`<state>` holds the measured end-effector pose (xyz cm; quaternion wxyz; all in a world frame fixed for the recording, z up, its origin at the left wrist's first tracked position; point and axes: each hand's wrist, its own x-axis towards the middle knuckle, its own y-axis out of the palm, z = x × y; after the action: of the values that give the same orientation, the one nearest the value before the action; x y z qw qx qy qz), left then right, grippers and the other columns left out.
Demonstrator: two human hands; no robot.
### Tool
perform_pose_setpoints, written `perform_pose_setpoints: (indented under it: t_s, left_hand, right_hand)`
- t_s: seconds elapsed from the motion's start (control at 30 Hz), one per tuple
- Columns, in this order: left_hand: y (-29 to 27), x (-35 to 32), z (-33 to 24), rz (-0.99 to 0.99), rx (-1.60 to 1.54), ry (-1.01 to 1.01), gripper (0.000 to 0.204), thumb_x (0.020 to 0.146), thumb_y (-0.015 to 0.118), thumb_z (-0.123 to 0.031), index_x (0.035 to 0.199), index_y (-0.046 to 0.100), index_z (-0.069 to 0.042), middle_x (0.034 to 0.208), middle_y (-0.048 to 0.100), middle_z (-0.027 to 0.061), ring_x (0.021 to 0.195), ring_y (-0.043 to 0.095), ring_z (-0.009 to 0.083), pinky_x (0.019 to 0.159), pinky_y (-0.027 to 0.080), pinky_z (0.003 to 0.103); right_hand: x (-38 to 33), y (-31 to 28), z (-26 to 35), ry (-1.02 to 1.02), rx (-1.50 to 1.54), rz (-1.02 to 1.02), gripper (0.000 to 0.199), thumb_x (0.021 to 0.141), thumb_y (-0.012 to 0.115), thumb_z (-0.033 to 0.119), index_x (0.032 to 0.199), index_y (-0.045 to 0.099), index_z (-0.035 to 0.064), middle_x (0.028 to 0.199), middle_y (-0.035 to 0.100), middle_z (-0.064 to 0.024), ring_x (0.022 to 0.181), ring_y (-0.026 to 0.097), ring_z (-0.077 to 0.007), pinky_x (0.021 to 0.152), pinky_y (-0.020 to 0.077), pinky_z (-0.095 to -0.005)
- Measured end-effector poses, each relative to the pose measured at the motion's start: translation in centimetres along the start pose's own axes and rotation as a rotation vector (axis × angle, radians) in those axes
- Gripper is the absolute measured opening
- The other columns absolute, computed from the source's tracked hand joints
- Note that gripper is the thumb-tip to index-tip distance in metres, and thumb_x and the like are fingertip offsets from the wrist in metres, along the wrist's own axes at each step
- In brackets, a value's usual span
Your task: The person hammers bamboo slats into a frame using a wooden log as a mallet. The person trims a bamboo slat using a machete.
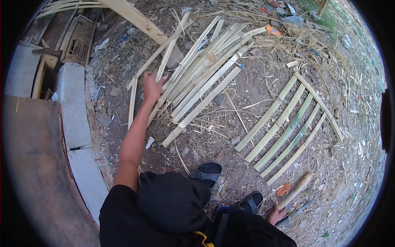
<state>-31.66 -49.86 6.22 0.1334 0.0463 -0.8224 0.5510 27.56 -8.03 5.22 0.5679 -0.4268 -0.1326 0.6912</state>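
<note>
At the left of the pile, my left hand [152, 87] is closed on a split bamboo strip [168, 57] that slants up and away from it. Beside it lies a loose heap of pale bamboo strips [201, 68], pointing mostly to the upper right. Low on the right, my right hand [276, 215] has its fingers round the near end of a thick wooden stick [297, 190]. A long narrow tool [297, 212], perhaps a blade, lies next to that hand, partly hidden by it. Several greener bamboo slats [284, 127] lie spaced apart on the right, meeting a crosswise strip [320, 105] at their far ends.
A concrete kerb [75, 107] and a brown board [37, 152] run along the left. A wooden plank [135, 19] leans in from the top, near a stone [175, 57]. Dark sandals [208, 173] stand on dirt strewn with shavings and litter, including an orange wrapper [284, 189].
</note>
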Motion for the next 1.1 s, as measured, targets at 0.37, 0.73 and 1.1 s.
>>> perform_pose_setpoints:
  t_s: [0.37,0.73,1.1]
  left_hand:
    - [2.5,-4.8,-3.3,0.253,0.071,-0.095,0.031,0.091,0.065,-0.029,0.111,0.063,-0.005,0.099,0.061,0.0143,0.1,0.06,0.0335,0.086,0.044,0.048]
    - [5.0,-8.0,-4.3,0.17,0.276,0.169,0.045,0.092,0.064,-0.032,0.124,0.062,-0.001,0.112,0.057,0.0125,0.108,0.053,0.029,0.09,0.041,0.044]
    - [6.4,-7.5,-5.9,0.125,0.239,0.204,0.046,0.091,0.065,-0.029,0.127,0.057,-0.001,0.112,0.057,0.0127,0.107,0.052,0.0296,0.09,0.041,0.044]
  right_hand:
    - [0.0,-0.2,-0.1,0.019,0.059,0.062,0.077,0.089,0.073,0.021,0.145,0.03,-0.0118,0.108,0.057,-0.0166,0.08,0.054,-0.0182,0.066,0.0459,-0.0298]
    - [0.6,-0.1,-1.7,-0.063,-0.139,0.039,0.091,0.089,0.072,0.036,0.147,0.024,-0.0141,0.14,0.044,-0.029,0.113,0.053,-0.0293,0.098,0.0429,-0.0354]
    - [0.3,0.4,-1.6,-0.04,0.048,0.049,0.078,0.088,0.073,0.025,0.144,0.033,-0.0109,0.111,0.058,-0.0159,0.087,0.054,-0.0181,0.076,0.0466,-0.0308]
